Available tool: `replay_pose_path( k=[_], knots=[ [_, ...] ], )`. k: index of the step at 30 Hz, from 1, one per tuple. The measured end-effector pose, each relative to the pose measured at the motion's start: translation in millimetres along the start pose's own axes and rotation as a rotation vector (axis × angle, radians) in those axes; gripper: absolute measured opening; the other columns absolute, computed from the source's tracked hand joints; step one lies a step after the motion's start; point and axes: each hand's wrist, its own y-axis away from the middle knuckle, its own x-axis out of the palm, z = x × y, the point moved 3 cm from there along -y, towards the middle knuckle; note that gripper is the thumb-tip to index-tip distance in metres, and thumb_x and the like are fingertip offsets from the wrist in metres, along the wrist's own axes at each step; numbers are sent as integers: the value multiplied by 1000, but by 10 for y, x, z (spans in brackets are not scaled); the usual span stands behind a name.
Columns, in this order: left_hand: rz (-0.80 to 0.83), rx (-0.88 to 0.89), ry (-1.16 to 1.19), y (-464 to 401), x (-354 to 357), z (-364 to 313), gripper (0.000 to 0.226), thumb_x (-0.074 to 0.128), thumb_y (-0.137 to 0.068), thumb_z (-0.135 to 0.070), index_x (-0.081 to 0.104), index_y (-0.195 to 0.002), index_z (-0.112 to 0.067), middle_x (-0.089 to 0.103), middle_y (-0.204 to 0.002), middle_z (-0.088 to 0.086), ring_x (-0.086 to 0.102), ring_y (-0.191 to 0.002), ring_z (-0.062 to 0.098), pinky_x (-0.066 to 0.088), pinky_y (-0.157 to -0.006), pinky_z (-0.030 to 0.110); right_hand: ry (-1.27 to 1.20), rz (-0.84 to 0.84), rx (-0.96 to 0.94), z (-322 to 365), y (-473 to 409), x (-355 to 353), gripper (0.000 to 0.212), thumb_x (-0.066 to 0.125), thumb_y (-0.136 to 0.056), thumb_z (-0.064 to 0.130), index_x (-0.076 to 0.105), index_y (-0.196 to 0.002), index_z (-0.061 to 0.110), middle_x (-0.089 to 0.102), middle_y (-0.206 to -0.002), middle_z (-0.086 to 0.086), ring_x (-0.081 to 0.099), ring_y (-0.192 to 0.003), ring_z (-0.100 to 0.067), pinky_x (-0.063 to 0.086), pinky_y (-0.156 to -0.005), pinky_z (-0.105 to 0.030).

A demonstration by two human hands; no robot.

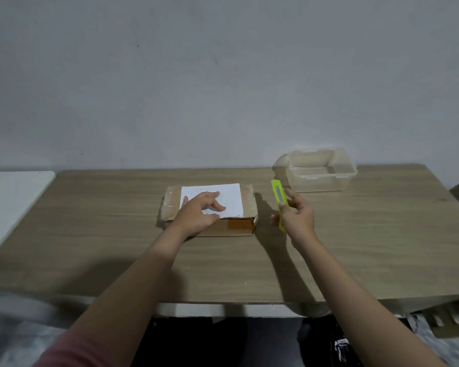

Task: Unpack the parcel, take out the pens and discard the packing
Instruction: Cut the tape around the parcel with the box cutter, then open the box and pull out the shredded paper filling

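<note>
A plain grey wall backs a light wood-grain table [90,234]. Near its middle lies a flat brown cardboard parcel [239,225], sealed in clear tape, with a white paper label [231,194] on top. The left hand [199,214] rests flat on the parcel's near left part, fingers spread over the label. The right hand [298,215], just right of the parcel, grips a yellow-green utility knife [278,196] pointing away. An empty clear plastic container [347,178] stands at the far right.
</note>
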Motion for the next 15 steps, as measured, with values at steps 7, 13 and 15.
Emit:
replay_pose_path(
  k=[7, 13, 15],
  knots=[
    [-44, 32, -9, -39, 35, 74, 15, 68, -80, -16, 68, -90, -28, 46, -141, -16, 27, -139, 2, -10, -115, 38, 199, -92, -92, -168, -456, 107, 28, 67, -84, 10, 65, -111, 9, 65, -102, -7, 61, -90, -19, 49, -83, -28],
    [-27, 42, -31, -68, 36, 91, 13, 70, -81, -20, 67, -91, -27, 44, -143, -16, 25, -140, 2, -9, -116, 38, 652, 1, -251, -252, -716, 274, 36, 50, -90, 2, 54, -126, -2, 59, -120, -21, 54, -113, -35, 41, -94, -31],
    [-16, 47, -13, -76, 32, 106, 15, 73, -78, -23, 68, -91, -27, 44, -142, -18, 25, -139, -1, -10, -116, 36, 768, 44, -302, -308, -807, 330, 40, 47, -87, -3, 52, -127, -3, 54, -129, -23, 45, -122, -37, 36, -104, -36]
  ],
)
